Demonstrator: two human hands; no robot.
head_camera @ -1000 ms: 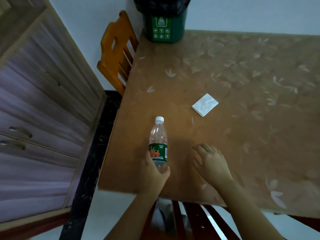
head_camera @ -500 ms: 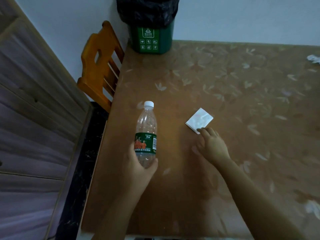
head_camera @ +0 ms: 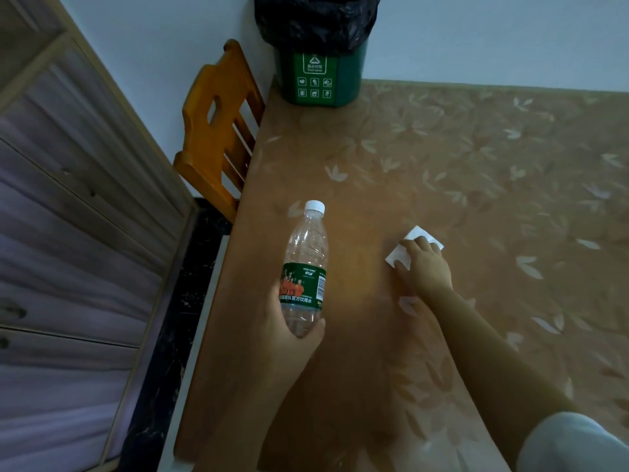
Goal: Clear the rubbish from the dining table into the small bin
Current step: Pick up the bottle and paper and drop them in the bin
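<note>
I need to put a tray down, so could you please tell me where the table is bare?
The table is bare from the bin rightward and beyond the tissue. The near left is crowded: bottle, left hand, right hand.

bin (head_camera: 316,80) top cropped, right hand (head_camera: 425,267) hiding napkin (head_camera: 398,255) middle
</note>
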